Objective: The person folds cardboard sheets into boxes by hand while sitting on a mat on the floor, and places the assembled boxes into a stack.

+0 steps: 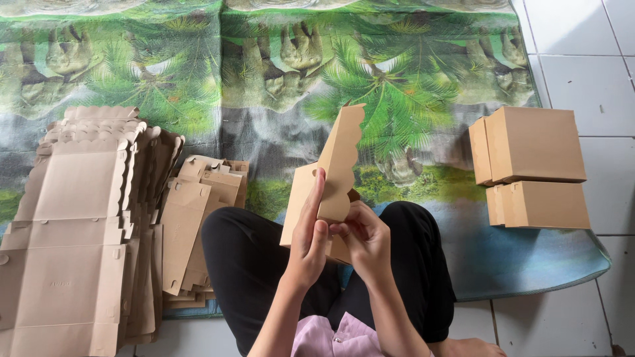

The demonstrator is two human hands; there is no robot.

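Observation:
I sit cross-legged in black trousers and hold a partly folded brown cardboard box blank (pixel 338 155) upright above my lap. My left hand (pixel 309 231) presses flat against its left panel, fingers pointing up. My right hand (pixel 365 238) grips the lower right part of the same blank, fingers curled on a flap. A scalloped edge of the blank sticks up toward the mat.
A big stack of flat cardboard blanks (pixel 73 218) lies at my left, with smaller flat pieces (pixel 195 218) beside it. Three finished brown boxes (pixel 532 165) stand at the right on the palm-print mat (pixel 278 79). White floor tiles (pixel 589 59) border the mat.

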